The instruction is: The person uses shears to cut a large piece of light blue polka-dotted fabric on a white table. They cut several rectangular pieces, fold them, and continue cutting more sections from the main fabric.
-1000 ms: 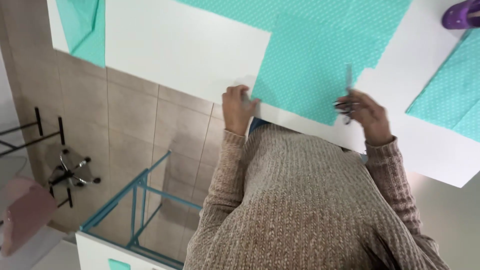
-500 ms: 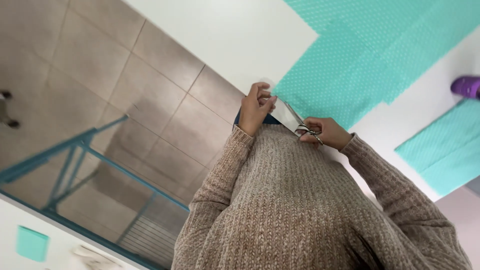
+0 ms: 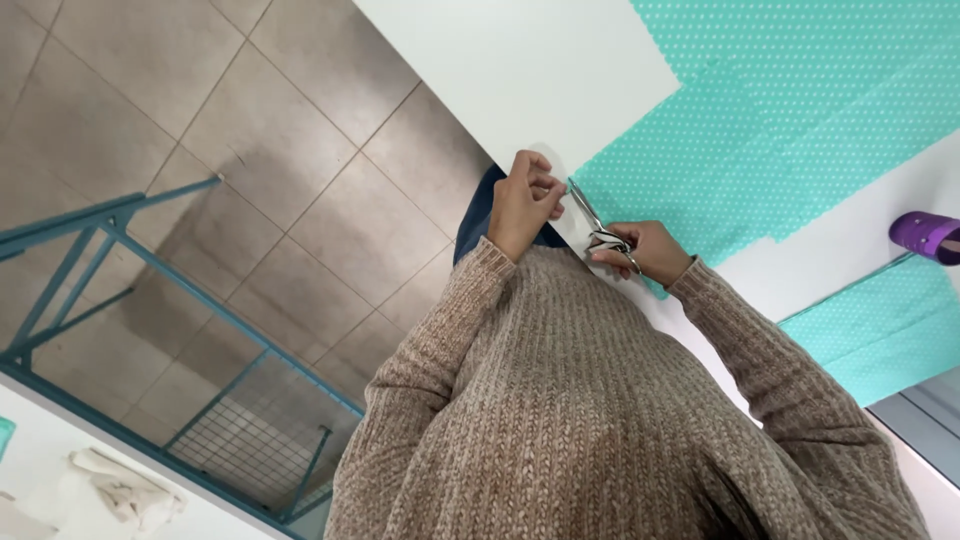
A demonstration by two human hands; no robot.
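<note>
My right hand (image 3: 645, 251) grips metal scissors (image 3: 597, 223) by their handles at the near edge of a white table (image 3: 520, 70). The blades point toward my left hand (image 3: 523, 203), whose fingers are closed at the table edge beside the blade tips; what they pinch is too small to tell. A large teal fabric with white dots (image 3: 770, 130) lies spread on the table right beside both hands. My sleeves are brown knit.
A purple round container (image 3: 927, 236) stands at the right on the table. A second teal dotted piece (image 3: 885, 325) lies near it. Below left stands a teal metal frame with a wire shelf (image 3: 150, 290) on a tiled floor.
The view has swung left and down, showing more floor. My hands have come closer together at the table edge, and the scissors now point at my left hand.
</note>
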